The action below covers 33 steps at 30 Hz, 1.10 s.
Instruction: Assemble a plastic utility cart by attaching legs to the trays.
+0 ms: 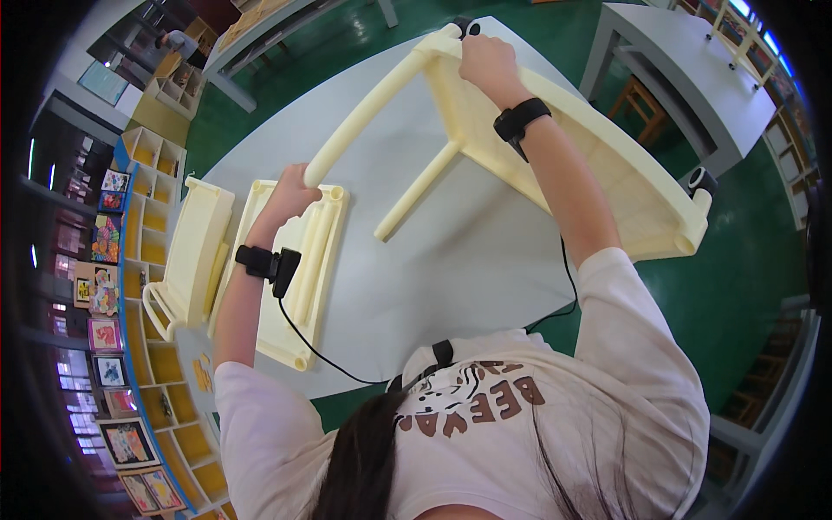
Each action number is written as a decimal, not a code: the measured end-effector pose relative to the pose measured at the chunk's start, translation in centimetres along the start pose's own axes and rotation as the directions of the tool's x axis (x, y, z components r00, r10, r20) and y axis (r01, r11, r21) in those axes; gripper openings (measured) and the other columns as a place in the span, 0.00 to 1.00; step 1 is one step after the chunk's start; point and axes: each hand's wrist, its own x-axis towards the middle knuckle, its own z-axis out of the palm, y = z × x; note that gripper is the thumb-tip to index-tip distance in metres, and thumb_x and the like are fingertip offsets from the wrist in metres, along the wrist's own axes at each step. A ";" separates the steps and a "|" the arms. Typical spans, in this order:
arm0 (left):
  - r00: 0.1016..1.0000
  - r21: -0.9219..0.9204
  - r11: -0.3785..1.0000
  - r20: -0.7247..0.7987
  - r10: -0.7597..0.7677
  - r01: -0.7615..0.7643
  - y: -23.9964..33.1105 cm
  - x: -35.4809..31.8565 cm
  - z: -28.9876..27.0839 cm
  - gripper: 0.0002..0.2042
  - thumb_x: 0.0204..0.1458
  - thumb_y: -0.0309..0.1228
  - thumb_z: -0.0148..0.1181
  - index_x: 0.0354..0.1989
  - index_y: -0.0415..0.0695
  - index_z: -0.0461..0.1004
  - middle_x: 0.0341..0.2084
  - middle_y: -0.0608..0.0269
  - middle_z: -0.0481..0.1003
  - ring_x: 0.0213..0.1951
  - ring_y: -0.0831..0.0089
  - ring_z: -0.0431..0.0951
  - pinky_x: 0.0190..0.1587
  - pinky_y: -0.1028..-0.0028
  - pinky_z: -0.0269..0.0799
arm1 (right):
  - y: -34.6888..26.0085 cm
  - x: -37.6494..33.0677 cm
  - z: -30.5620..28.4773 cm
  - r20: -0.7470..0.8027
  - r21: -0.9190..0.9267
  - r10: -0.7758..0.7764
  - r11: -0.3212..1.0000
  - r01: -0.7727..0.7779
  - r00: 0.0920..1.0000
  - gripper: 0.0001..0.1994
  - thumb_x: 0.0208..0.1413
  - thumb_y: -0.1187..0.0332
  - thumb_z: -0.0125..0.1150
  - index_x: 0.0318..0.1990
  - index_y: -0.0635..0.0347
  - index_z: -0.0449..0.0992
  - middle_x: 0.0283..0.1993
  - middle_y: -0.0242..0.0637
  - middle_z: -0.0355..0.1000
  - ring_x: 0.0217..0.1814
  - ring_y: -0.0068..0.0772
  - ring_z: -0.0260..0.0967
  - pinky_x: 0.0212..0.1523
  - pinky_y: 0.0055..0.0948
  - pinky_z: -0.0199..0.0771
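Observation:
A cream plastic shelf tray [598,143] is tilted up over the right part of the grey table [451,277]. Black-and-grey casters [702,180] sit at two of its corners, and two tubes stick out of it. My left hand [292,195] is wrapped round the lower end of the long tube [373,104]. At the tube's other end, my right hand [491,69] grips the tray's far corner, beside a caster [469,28]; part of that corner is hidden under the fingers. The shorter tube [420,191] slants down toward the tabletop.
Left on the table lies another cream tray [334,260] with tubes in it. Beside it are a cream part [198,243] with a curved handle and small yellowish pieces [202,374]. Cubby shelves [165,355] line the left; another table [693,69] stands far right. Cables hang from both wrists.

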 end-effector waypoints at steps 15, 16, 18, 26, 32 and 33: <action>0.832 -0.390 0.837 0.539 -0.132 0.385 -0.7 1.2 -2.5 0.09 0.31 0.22 0.52 0.19 0.44 0.58 0.06 0.70 0.54 0.07 0.84 0.51 0.11 0.81 0.42 | -0.3 -0.3 -0.1 -0.041 0.086 0.017 0.996 -0.014 0.999 0.08 0.35 0.72 0.51 0.26 0.62 0.73 0.27 0.43 0.70 0.32 0.41 0.69 0.31 0.34 0.69; 0.829 -0.382 0.843 0.545 -0.126 0.379 -0.5 1.2 -2.3 0.09 0.31 0.22 0.52 0.19 0.44 0.58 0.06 0.70 0.54 0.07 0.84 0.51 0.11 0.81 0.42 | -0.4 -0.4 0.2 -0.061 0.051 0.008 0.999 -0.005 0.998 0.07 0.37 0.72 0.50 0.25 0.61 0.73 0.26 0.41 0.71 0.31 0.39 0.70 0.30 0.32 0.69; 0.895 -0.229 0.934 0.417 -0.160 0.274 -0.5 0.9 -2.1 0.08 0.34 0.24 0.54 0.20 0.43 0.59 0.07 0.69 0.57 0.07 0.81 0.55 0.11 0.79 0.47 | -0.5 -0.5 0.2 -0.079 0.019 -0.003 1.000 0.004 0.997 0.06 0.40 0.72 0.50 0.25 0.60 0.73 0.25 0.39 0.71 0.29 0.36 0.70 0.30 0.30 0.69; 0.888 0.524 0.845 -0.331 0.320 -0.109 0.2 0.1 2.1 0.11 0.37 0.25 0.52 0.33 0.42 0.63 0.10 0.61 0.64 0.12 0.69 0.68 0.14 0.72 0.62 | -0.1 -0.2 -0.4 -0.013 0.055 0.031 0.998 -0.030 0.999 0.08 0.36 0.72 0.51 0.26 0.63 0.73 0.27 0.42 0.70 0.32 0.41 0.69 0.30 0.33 0.69; 0.750 0.759 0.603 -0.542 0.379 0.244 -0.4 1.1 4.2 0.13 0.38 0.24 0.51 0.36 0.45 0.63 0.15 0.62 0.66 0.18 0.65 0.71 0.17 0.71 0.66 | -0.5 -0.2 -0.3 -0.018 0.040 -0.004 0.999 0.004 1.000 0.07 0.36 0.73 0.51 0.26 0.63 0.72 0.27 0.43 0.70 0.32 0.41 0.69 0.31 0.34 0.69; 0.721 0.783 0.582 -0.532 0.445 0.219 -0.9 1.3 4.0 0.12 0.38 0.24 0.51 0.34 0.45 0.64 0.14 0.63 0.66 0.18 0.65 0.70 0.17 0.71 0.66 | -0.6 -0.2 -0.2 -0.014 0.041 -0.008 0.999 0.009 1.000 0.07 0.36 0.73 0.50 0.26 0.63 0.72 0.27 0.44 0.70 0.32 0.41 0.69 0.31 0.34 0.69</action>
